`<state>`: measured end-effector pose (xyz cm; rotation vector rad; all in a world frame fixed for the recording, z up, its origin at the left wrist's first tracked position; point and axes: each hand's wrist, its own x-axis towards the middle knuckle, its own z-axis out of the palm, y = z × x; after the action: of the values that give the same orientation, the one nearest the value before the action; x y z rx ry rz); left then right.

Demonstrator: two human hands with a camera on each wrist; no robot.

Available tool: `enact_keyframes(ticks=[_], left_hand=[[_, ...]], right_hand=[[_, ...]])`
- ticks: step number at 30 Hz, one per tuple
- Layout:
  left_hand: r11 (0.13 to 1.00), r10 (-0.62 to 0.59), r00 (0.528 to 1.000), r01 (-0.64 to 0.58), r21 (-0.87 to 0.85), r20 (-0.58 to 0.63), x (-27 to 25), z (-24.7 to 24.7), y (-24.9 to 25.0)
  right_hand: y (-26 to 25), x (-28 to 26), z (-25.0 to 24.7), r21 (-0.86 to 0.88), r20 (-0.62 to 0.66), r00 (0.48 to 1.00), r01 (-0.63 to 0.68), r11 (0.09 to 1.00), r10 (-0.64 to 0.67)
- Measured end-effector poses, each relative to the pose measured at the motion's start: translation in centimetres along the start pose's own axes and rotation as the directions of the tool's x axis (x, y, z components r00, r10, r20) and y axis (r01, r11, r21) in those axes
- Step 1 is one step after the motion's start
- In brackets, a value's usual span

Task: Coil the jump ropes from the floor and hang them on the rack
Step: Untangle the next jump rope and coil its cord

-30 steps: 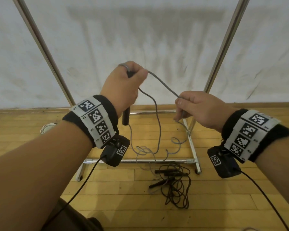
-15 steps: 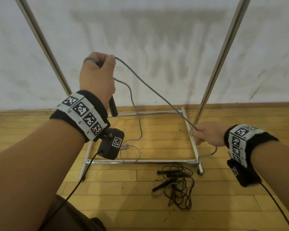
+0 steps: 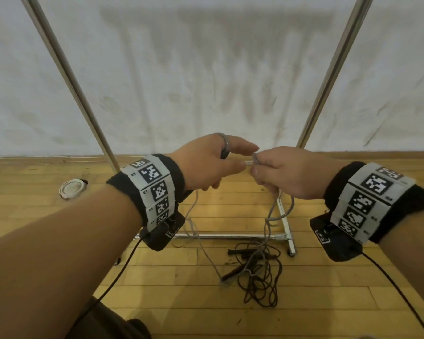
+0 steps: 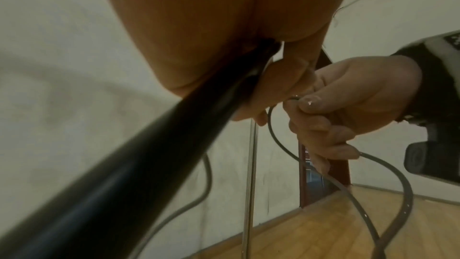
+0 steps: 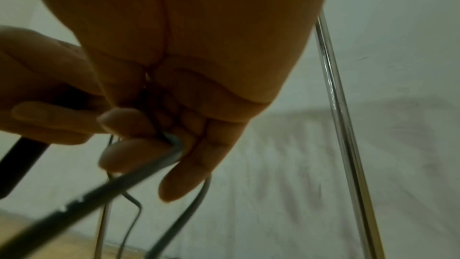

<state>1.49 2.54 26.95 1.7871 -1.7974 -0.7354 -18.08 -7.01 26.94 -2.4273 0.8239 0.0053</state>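
My left hand (image 3: 207, 162) grips the black handle (image 4: 139, 155) of the grey jump rope (image 3: 271, 214), thumb and forefinger extended. My right hand (image 3: 287, 172), at its 3 o'clock and nearly touching, pinches a bend of that rope; loops hang below both. A dark jump rope (image 3: 257, 272) lies tangled on the floor (image 3: 59, 216) at 6 o'clock, beside the rack (image 3: 285, 216) base.
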Motion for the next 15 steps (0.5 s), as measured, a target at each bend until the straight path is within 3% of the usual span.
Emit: enact_keyframes(ticks=[8,11,13,15], left_hand=[[1.000,0.008,1.000,-0.008,0.014,-0.013,0.4,0.0,0.2],[0.998,0.029,0.998,-0.033,-0.062,-0.053,0.5,0.0,0.2],[0.992,0.044,0.984,-0.064,-0.111,-0.174,0.7,-0.3,0.3],[0.978,0.015,0.929,-0.091,-0.189,-0.371,1.0,-0.8,0.4]], right_hand=[[-0.7,-1.0,-0.8,0.062,-0.017,0.998,0.062,0.996,-0.061],[-0.4,-0.9,-0.8,0.062,-0.037,0.997,0.065,0.996,-0.063],[0.1,-0.9,-0.8,0.073,-0.069,0.996,0.064,0.995,-0.060],[1.0,-0.9,-0.8,0.107,-0.092,0.995,0.040,0.993,-0.030]])
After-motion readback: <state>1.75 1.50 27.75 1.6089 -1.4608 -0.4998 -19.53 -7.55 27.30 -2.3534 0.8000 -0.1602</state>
